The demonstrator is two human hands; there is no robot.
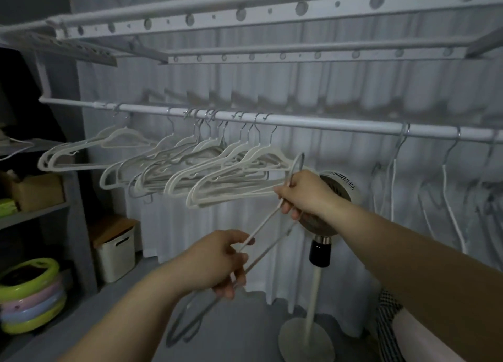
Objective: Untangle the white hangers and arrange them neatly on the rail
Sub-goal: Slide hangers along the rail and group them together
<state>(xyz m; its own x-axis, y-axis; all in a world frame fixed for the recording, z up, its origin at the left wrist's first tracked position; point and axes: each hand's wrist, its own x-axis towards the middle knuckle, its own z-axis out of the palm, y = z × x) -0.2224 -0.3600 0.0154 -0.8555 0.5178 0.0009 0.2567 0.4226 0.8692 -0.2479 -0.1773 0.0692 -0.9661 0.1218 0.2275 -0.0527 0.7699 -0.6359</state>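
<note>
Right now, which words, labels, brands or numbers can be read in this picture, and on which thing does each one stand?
None: no text can be read in this view.
The dark marks on the fan head are too blurred to read.
The cardboard box and the white bin show no legible label.

White is seen on the hangers (217, 171) toward nine o'clock and on the rail (299, 122) bearing them, while a grey hanger (187, 326) is shown near seven o'clock. At eight o'clock a stack of rings (30, 293) is coloured lime green, pink and pale blue. A black-and-white check is borne by the cloth (386, 323) at five o'clock.
</note>
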